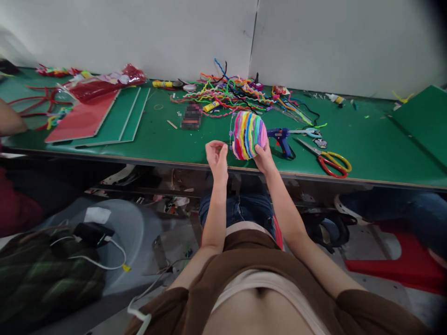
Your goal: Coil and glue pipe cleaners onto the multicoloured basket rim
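Observation:
My right hand (264, 157) is closed on the lower right edge of a round rainbow-striped craft piece (248, 136), held up over the table's front edge. Its stripes look like rows of fuzzy coloured stems. Along its left side runs a thin strand with small purple beads (231, 133). Just left of the piece is my left hand (217, 157), thumb and fingers pinched together; what they hold, if anything, is too small to make out. Behind my right hand lies a blue glue gun (282, 138). Scissors (328, 158) with red and yellow handles rest further right.
A heap of coloured fuzzy stems (233, 90) lies against the wall. Red and green boards (104, 121) are stacked at left, below a red plastic package (94, 88). A yellow glue stick (211, 107) lies mid-table. Another person's arm (10, 118) reaches in at far left.

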